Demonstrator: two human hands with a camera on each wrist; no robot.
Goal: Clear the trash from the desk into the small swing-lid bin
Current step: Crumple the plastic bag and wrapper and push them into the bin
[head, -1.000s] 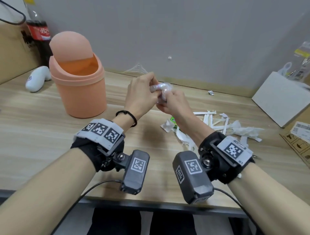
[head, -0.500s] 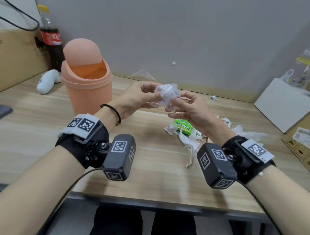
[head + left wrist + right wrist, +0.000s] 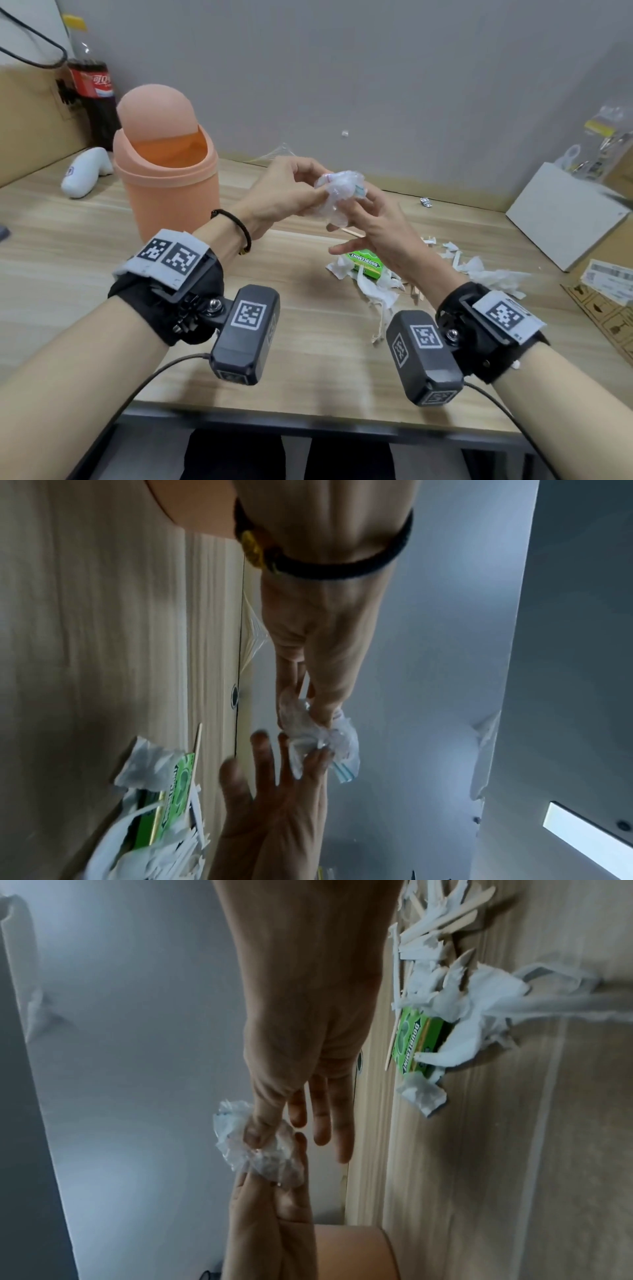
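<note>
A crumpled wad of clear plastic (image 3: 339,192) is held in the air above the desk, between both hands. My left hand (image 3: 318,186) pinches its left side with thumb and fingers. My right hand (image 3: 358,202) pinches its right side, with the lower fingers stretched out loose. The left wrist view shows the wad (image 3: 322,731) between the left fingertips (image 3: 322,710) and the right hand (image 3: 274,791). The right wrist view shows the wad (image 3: 260,1139) under the right thumb. The peach swing-lid bin (image 3: 168,178) stands to the left, its lid tilted and the mouth showing.
On the desk under my right hand lie a green gum box (image 3: 364,262), torn white paper (image 3: 376,291) and wooden sticks (image 3: 455,926). A cola bottle (image 3: 94,92) and a white object (image 3: 85,171) sit behind the bin. A white box (image 3: 561,212) is at the right.
The hands were clasped tight round the wad a second ago. They have since eased apart, so the wad shows between the fingertips, and the right hand's lower fingers have spread.
</note>
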